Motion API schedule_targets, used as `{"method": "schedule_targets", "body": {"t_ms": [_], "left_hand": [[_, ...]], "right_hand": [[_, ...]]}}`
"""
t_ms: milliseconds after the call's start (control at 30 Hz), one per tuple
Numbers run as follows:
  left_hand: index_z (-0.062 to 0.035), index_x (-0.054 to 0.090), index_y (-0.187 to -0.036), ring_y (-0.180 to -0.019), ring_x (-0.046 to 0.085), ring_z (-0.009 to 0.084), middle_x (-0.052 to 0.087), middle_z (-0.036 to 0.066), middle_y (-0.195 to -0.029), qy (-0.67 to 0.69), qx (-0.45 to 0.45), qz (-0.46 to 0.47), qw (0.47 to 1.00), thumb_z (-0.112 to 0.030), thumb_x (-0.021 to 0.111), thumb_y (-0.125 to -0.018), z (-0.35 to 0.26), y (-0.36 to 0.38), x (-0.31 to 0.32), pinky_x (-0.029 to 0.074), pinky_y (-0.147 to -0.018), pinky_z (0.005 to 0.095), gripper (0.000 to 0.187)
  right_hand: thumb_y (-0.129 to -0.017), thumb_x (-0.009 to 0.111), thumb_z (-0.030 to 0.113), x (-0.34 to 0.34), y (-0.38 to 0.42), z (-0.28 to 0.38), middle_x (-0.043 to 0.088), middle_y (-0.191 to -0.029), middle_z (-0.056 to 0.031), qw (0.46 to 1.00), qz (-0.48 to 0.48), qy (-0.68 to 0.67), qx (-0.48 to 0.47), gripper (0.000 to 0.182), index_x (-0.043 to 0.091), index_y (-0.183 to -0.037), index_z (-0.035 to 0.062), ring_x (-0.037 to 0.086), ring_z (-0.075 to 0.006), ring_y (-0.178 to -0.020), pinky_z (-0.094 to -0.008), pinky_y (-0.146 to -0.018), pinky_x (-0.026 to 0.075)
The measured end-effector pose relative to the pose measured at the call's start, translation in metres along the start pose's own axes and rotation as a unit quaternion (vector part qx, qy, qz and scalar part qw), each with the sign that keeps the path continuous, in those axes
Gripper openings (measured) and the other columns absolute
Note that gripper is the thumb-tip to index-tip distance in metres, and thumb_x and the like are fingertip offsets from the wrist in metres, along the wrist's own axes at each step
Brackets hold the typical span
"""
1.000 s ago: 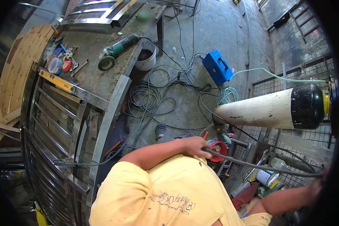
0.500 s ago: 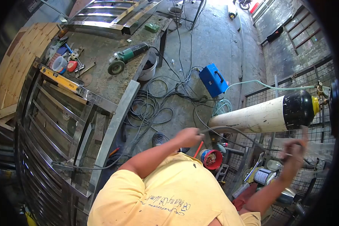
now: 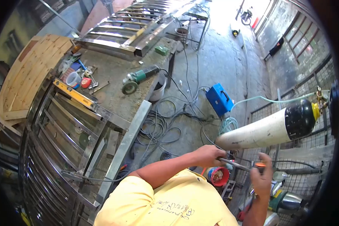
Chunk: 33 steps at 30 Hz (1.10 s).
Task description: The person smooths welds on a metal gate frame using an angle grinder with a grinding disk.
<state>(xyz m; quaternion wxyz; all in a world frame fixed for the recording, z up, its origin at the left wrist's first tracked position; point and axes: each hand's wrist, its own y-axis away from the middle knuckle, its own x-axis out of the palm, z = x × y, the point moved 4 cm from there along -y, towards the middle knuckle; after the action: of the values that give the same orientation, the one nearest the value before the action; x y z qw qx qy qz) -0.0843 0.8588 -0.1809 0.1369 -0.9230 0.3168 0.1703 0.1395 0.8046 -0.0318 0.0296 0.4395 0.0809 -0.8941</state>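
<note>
My left hand (image 3: 209, 155) is closed around a thick dark cable (image 3: 233, 163), in front of my yellow shirt. From that fist a straight stretch of cable slants right to the base of my right thumb. My right hand (image 3: 261, 177) is raised with its fingers bent around a small dark piece with an orange top (image 3: 260, 165); I cannot tell what that piece is. Just below and between my hands stands a red bucket (image 3: 219, 176) with scraps in it. The white gas cylinder (image 3: 256, 130) with a black shoulder lies across the view beyond them.
On the workbench at left rest an angle grinder (image 3: 139, 77), a yellow spirit level (image 3: 73, 93) and several small tools. A curved metal grille (image 3: 58, 139) leans nearby. Coiled cables (image 3: 154, 126) and a blue machine (image 3: 219, 100) are on the floor. A steel flask (image 3: 290, 201) stands at lower right.
My right hand has come in from the far right, closer to my left hand. My left hand has shifted slightly right and down, and the cable between them is shorter and straighter. The view has tilted up.
</note>
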Motion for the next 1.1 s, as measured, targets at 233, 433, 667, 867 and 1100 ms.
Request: {"method": "schedule_targets", "body": {"t_ms": [233,433,667,867,1100], "left_hand": [[-0.0117,0.071,-0.106,-0.096,0.067,0.0404,0.071,0.02,-0.106,-0.139,-0.314,0.014,0.939,-0.044,0.059,-0.095,0.253,0.142,0.062,0.054,-0.081,0.0507,0.036],[0.0014,0.073,-0.096,-0.087,0.068,0.039,0.07,0.025,-0.096,-0.072,-0.454,0.046,0.887,-0.062,0.052,-0.096,0.202,0.12,0.044,0.052,-0.076,0.0497,0.067],[0.0021,0.057,-0.119,-0.089,0.058,0.022,0.062,0.014,-0.095,0.205,-0.135,-0.075,0.966,-0.038,0.049,-0.104,-0.005,-0.052,0.012,0.048,-0.081,0.038,0.043],[0.0016,0.058,-0.121,-0.092,0.058,0.0212,0.063,0.016,-0.098,0.295,-0.016,-0.11,0.949,-0.026,0.048,-0.104,-0.101,-0.074,-0.025,0.048,-0.084,0.0368,0.034],[0.004,0.063,-0.12,-0.096,0.069,0.0341,0.069,0.025,-0.101,0.124,0.004,-0.103,0.987,-0.023,0.057,-0.098,-0.143,-0.092,-0.056,0.052,-0.086,0.0384,0.035]], "right_hand": [[-0.099,0.061,0.036,-0.297,0.094,-0.052,0.065,-0.123,-0.0187,0.823,-0.529,0.184,0.094,0.053,0.056,-0.139,0.0014,0.063,-0.0321,-0.102,-0.0414,-0.092,0.05],[-0.093,0.064,0.045,-0.211,0.057,-0.043,0.064,-0.1,-0.0165,0.795,-0.397,0.46,-0.01,0.053,0.059,-0.122,0.0005,0.06,-0.0322,-0.091,-0.0436,-0.081,0.048],[-0.079,0.075,0.011,0.046,-0.031,-0.037,0.057,-0.116,-0.0113,0.971,-0.071,-0.189,0.129,0.077,0.04,-0.147,0.0079,0.056,-0.0215,-0.108,-0.0353,-0.095,0.045],[-0.09,0.074,0.022,0.083,-0.051,-0.045,0.06,-0.123,-0.0069,0.874,-0.018,-0.483,-0.052,0.064,0.043,-0.144,0.0061,0.06,-0.0188,-0.112,-0.0353,-0.092,0.05],[-0.1,0.057,0.046,0.127,-0.021,-0.037,0.047,-0.152,-0.0039,0.624,0.08,-0.777,-0.036,0.06,0.041,-0.151,0.0183,0.046,-0.0268,-0.138,-0.0523,-0.107,0.043]]}}
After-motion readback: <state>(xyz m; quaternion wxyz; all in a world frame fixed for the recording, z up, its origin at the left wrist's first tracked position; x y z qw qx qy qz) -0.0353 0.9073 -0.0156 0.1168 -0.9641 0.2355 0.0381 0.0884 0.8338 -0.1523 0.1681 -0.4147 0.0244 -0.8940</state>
